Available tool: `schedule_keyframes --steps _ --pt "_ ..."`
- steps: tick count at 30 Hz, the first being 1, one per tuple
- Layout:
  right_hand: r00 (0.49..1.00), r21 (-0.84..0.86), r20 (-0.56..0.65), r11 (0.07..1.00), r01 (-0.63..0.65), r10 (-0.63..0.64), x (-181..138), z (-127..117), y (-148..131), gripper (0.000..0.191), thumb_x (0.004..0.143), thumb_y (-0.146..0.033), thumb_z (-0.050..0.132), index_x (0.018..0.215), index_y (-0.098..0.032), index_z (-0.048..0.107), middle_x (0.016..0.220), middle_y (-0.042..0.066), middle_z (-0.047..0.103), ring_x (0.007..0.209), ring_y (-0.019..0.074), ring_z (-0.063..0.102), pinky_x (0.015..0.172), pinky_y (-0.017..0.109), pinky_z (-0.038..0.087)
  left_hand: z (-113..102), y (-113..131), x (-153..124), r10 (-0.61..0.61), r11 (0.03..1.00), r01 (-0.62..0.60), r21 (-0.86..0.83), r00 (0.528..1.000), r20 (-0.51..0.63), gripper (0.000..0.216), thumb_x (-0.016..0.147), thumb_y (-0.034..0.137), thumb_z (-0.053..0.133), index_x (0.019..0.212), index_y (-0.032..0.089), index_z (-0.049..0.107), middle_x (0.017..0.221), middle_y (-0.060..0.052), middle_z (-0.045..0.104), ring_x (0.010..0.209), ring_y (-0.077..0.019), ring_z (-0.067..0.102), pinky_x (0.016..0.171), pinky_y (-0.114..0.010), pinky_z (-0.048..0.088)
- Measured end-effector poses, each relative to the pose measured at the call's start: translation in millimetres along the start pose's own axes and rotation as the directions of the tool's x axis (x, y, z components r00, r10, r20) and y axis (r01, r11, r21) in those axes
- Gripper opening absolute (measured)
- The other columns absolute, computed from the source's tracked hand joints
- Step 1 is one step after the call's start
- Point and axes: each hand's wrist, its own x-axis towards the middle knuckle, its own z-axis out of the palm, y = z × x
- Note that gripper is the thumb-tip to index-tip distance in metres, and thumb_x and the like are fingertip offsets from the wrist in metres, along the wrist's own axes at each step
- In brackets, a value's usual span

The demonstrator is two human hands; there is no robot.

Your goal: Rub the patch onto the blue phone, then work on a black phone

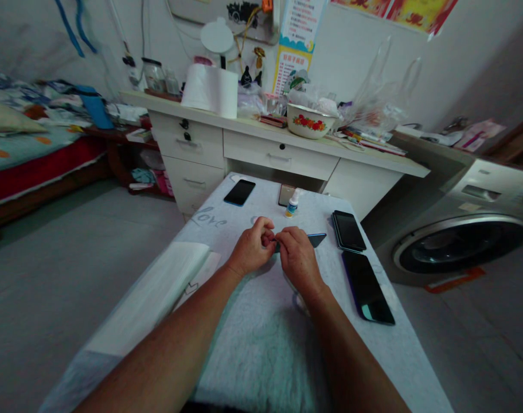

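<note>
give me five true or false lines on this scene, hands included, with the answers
1. The right hand holds the small white bottle. False: it holds a dark flat device; the bottle stands on the table.
2. The left hand has its fingertips close to the right hand's. True.
3. The washing machine is at the picture's left. False: it is at the right.
4. The flowered bowl sits on the desk. True.
5. The word on the tablecloth reads "Home". False: it reads "Love".

Flowered bowl (307,124) on white desk (248,150) beside washing machine (459,235)
</note>
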Motion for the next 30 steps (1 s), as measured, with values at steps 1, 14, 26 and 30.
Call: schedule_keyframes --steps 1,14,26,30 --pt "1.000 -0.010 -0.004 1.000 -0.015 0.015 0.0 -1.0 2.0 0.021 0.087 -0.011 0.045 0.090 -0.016 0.064 0.090 0.008 0.059 0.086 0.0202 0.050 0.078 0.032 0.041 0.3 -0.3 0.0 -0.001 1.000 0.001 0.001 1.000 -0.004 0.033 0.069 0.009 0.056 0.096 0.022 0.042 0.074 0.005 0.060 0.058 -0.0092 0.056 0.058 -0.021 0.043" --pt "0.985 -0.084 -0.099 0.985 -0.152 0.144 -6.6 -17.6 35.3 0.022 0.080 -0.007 0.044 0.086 -0.016 0.063 0.086 0.008 0.058 0.083 0.0201 0.051 0.077 0.032 0.041 -1.2 2.2 0.5 0.040 0.998 -0.039 0.058 0.999 -0.008 0.026 0.071 0.010 0.057 0.094 0.020 0.051 0.074 0.004 0.057 0.059 -0.0083 0.055 0.061 -0.021 0.046" --pt "0.962 -0.148 -0.191 0.963 -0.224 0.194 -11.1 -27.7 65.0 0.022 0.082 -0.009 0.043 0.083 -0.015 0.064 0.081 0.008 0.059 0.081 0.0206 0.054 0.078 0.033 0.043 -3.3 2.5 2.9 0.102 0.982 -0.107 0.158 0.994 0.039 0.021 0.074 0.007 0.056 0.088 0.017 0.068 0.078 -0.001 0.063 0.067 -0.0112 0.059 0.066 -0.023 0.049" --pt "0.956 -0.143 -0.214 0.962 -0.234 0.201 -13.3 -29.2 71.9 0.022 0.082 -0.010 0.043 0.083 -0.015 0.064 0.081 0.008 0.059 0.081 0.0206 0.054 0.078 0.034 0.043 -3.3 1.3 2.9 0.106 0.981 -0.110 0.161 0.994 0.032 0.021 0.074 0.006 0.056 0.089 0.016 0.068 0.079 -0.001 0.063 0.067 -0.0110 0.059 0.066 -0.023 0.049"
